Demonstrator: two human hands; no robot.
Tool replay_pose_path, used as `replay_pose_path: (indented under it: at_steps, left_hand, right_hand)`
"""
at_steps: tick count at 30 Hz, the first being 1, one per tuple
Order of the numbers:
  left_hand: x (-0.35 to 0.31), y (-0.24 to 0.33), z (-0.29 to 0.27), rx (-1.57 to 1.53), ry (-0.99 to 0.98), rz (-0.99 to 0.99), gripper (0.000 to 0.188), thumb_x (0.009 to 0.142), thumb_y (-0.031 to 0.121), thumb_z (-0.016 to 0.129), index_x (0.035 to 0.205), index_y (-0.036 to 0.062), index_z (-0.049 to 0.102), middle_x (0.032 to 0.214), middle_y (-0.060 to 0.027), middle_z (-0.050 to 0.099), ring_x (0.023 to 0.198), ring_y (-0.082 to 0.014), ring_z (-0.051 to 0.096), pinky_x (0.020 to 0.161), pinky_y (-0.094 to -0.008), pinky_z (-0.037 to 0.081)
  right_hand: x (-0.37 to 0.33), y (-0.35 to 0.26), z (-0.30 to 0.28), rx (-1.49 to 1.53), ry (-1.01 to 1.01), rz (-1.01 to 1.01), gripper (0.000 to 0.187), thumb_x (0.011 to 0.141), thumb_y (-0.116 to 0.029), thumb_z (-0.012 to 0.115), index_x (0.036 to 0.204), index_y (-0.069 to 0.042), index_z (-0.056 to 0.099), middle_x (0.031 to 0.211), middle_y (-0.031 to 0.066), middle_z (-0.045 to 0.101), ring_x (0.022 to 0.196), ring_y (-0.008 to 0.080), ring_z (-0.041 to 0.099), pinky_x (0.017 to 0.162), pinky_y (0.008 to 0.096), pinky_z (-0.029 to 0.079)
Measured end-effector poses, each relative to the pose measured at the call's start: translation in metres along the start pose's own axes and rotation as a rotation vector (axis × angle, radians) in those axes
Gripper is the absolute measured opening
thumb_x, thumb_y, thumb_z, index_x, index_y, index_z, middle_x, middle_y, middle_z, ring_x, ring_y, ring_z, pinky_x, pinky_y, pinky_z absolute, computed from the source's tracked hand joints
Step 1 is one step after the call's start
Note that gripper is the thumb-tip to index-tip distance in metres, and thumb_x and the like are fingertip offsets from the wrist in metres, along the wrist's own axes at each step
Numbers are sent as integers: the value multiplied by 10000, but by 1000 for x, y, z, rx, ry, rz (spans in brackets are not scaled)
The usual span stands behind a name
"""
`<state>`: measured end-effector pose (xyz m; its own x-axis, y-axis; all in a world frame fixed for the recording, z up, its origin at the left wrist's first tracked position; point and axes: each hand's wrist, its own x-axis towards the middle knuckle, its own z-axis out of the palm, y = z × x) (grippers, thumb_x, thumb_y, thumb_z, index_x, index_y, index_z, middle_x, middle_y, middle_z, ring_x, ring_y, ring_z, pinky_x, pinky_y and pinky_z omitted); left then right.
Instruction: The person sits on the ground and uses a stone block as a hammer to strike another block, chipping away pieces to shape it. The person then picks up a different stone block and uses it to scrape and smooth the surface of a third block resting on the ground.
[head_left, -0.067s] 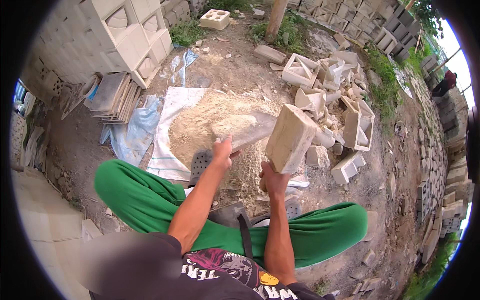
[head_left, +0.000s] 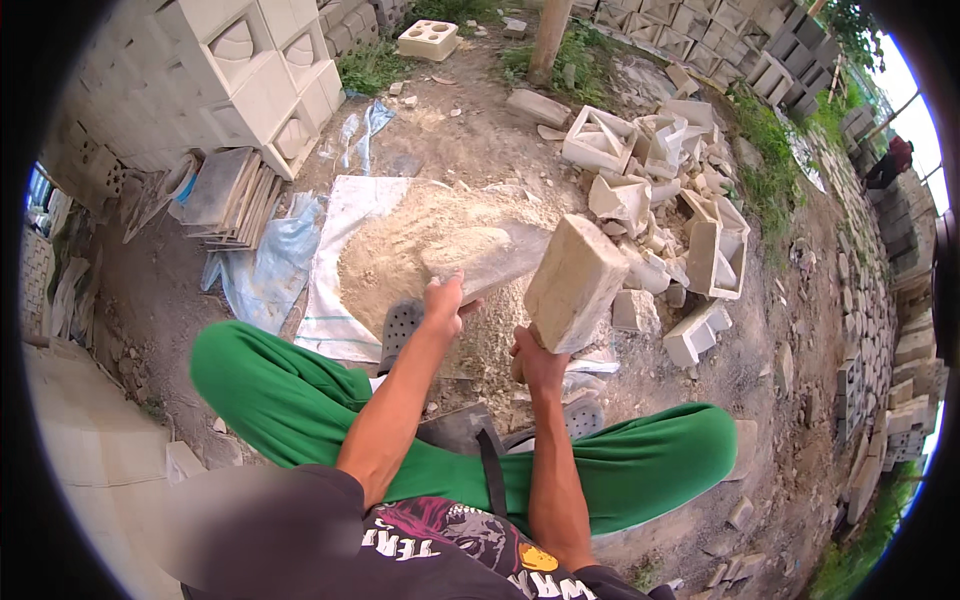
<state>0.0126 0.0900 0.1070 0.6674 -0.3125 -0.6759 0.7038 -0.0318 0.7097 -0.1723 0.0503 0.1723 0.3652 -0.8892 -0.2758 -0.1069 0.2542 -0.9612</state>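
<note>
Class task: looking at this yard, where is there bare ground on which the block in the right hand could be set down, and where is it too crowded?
Bare dirt lies between the white sheet and the tree trunk. Broken blocks crowd the ground right of the sand pile. The right hand holds the block.

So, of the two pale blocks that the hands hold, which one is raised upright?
The thick block in the right hand: it stands tilted, above the sand. The flatter slab in the left hand lies low.
</note>
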Motion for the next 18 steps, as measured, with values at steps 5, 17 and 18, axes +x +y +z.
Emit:
replay_pose_path:
  at_steps: [5, 17, 18]
  left_hand:
    - [15, 2, -10, -101, -40, 43, 424, 951, 145, 600, 1304, -17, 431, 1147, -153, 590, 872, -268, 668, 569, -370, 620]
    - [-5, 6, -5, -182, -20, -46, 304, 930, 85, 590, 1165, -73, 480, 1077, -176, 605, 841, -310, 679, 575, -335, 641]
    - [-6, 6, -3, -171, -32, -46, 304, 930, 85, 590, 1165, -73, 480, 1077, -176, 605, 841, -310, 679, 575, -335, 641]
  right_hand:
    - [3, 47, -4, -458, -19, -121, 152, 757, -129, 691, 718, 4, 628, 603, 68, 612, 553, 169, 608, 547, 359, 485]
    - [-8, 25, -11, -253, 26, 4, 316, 726, -235, 715, 842, 57, 691, 658, 147, 678, 606, 216, 660, 611, 370, 505]
    - [-4, 32, -9, -246, 40, 2, 316, 726, -235, 715, 842, 57, 691, 658, 147, 678, 606, 216, 660, 611, 370, 505]
